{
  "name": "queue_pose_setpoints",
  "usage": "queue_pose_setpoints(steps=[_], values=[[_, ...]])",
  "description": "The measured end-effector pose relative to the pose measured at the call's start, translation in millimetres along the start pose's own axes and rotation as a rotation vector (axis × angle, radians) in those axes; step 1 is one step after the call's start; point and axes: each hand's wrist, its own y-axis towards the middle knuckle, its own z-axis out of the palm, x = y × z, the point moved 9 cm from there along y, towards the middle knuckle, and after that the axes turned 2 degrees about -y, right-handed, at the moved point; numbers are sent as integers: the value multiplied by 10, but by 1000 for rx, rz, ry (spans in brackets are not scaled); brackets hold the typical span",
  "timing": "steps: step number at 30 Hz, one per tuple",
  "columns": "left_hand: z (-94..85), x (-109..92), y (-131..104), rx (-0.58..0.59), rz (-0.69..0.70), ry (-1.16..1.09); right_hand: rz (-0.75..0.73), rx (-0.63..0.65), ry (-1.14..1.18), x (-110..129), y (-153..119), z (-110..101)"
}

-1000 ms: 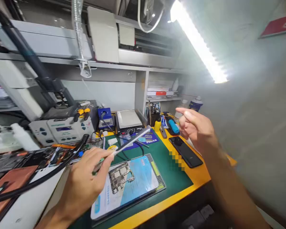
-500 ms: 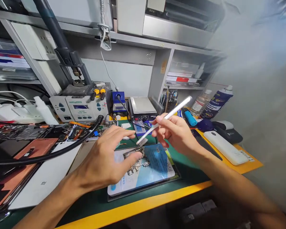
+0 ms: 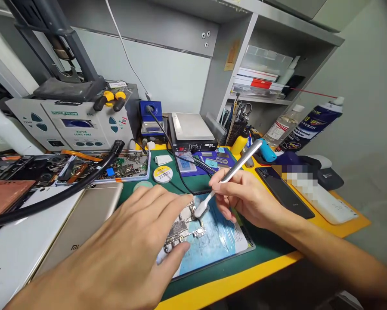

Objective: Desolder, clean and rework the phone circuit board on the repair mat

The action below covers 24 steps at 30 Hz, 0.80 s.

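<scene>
A phone's circuit board (image 3: 180, 228) lies on a blue and white pad (image 3: 219, 241), partly hidden behind my left hand. My left hand (image 3: 138, 241) is spread over the board's left side, thumb and forefinger apart at its near and far edges; I cannot tell whether the fingertips press on it. In my right hand (image 3: 241, 189) is a white toothbrush (image 3: 236, 165), gripped like a pen with the handle slanting up to the right. Its bristles point down at the board's upper right part and seem to touch it.
A black hose (image 3: 93, 172) crosses the left side over phone back covers (image 3: 73, 228) and a tray of parts (image 3: 131, 165). Behind stand a hot air station (image 3: 80, 125) and a heating plate (image 3: 193, 127). At right are a spray can (image 3: 312, 125), a bottle (image 3: 282, 125) and phones (image 3: 285, 193).
The view has moved closer and lower. My right hand has brought the toothbrush head down onto the board, and my left hand has come lower and nearer to it.
</scene>
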Motion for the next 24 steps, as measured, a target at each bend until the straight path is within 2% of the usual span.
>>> queue_pose_setpoints(steps=[9, 14, 24], values=[[8, 8, 44, 27, -8, -38, -118, -74, -97, 17, -63, 1], [25, 30, 35, 30, -17, -25, -123, -127, -72, 25, -62, -36], [27, 47, 20, 19, -15, -14, -81, -130, -49, 1, -51, -57]])
